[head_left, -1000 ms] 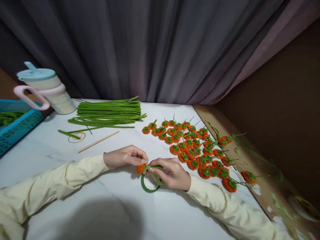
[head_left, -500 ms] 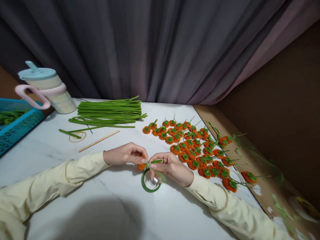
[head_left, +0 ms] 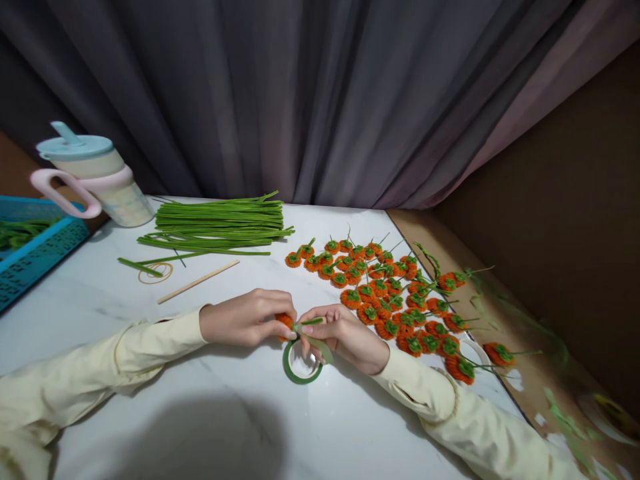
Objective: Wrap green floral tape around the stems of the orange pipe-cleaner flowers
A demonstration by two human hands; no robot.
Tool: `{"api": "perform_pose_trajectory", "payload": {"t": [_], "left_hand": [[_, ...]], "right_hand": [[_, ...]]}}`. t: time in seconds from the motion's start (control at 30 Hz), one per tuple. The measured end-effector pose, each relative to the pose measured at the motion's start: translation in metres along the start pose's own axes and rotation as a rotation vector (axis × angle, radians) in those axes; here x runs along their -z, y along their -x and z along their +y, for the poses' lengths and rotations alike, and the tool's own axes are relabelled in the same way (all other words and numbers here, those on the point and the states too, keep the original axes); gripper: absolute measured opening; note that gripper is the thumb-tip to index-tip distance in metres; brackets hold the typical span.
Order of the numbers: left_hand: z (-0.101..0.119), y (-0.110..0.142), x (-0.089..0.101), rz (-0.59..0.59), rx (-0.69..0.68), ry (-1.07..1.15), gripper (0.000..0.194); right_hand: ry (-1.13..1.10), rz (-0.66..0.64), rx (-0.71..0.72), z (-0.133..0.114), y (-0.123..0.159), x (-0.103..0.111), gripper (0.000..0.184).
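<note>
Over the middle of the table, my left hand (head_left: 255, 317) is closed around a small orange fuzzy pumpkin (head_left: 285, 325), mostly covered by the fingers. My right hand (head_left: 345, 335) pinches a short green stem (head_left: 314, 321) on the pumpkin's right side, together with a strip of pale green floral tape (head_left: 326, 352). The fingertips of both hands almost meet. Just below them is the green tape roll (head_left: 289, 371), its upper part hidden by my right fingers. Several finished orange pumpkins (head_left: 380, 288) with green tops lie to the right of my hands.
Behind my left hand lie a wooden stick (head_left: 199, 282), a rubber band (head_left: 165, 277) and a bundle of green pipe cleaners (head_left: 220, 223). A lidded tumbler (head_left: 115, 180) and a blue basket (head_left: 45, 257) stand at left. Scraps (head_left: 563, 417) litter the brown board at right.
My left hand has turned over the orange pumpkin, so its fingers cover more of it. My right hand has barely shifted, and the tape roll is almost where it was.
</note>
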State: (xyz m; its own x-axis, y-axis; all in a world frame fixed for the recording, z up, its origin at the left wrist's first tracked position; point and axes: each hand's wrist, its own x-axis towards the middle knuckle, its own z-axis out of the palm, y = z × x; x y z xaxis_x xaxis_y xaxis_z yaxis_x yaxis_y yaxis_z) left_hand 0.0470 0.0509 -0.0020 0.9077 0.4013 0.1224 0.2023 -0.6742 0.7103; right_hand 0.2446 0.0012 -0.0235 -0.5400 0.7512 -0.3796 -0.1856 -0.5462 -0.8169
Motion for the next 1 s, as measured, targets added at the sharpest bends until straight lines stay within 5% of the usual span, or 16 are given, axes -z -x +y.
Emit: {"api": "perform_pose_trajectory", "payload": {"t": [0.4, 1.0], "left_hand": [[0.009, 0.003, 0.001, -0.063, -0.169, -0.310, 0.028], [0.015, 0.004, -0.001, -0.094, -0.229, -0.572, 0.019]], "right_hand": [[-0.078, -0.062, -0.053, 0.001, 0.000, -0.001, 0.017], [-0.028, -0.047, -0.036, 0.001, 0.000, -0.002, 0.020]]}}
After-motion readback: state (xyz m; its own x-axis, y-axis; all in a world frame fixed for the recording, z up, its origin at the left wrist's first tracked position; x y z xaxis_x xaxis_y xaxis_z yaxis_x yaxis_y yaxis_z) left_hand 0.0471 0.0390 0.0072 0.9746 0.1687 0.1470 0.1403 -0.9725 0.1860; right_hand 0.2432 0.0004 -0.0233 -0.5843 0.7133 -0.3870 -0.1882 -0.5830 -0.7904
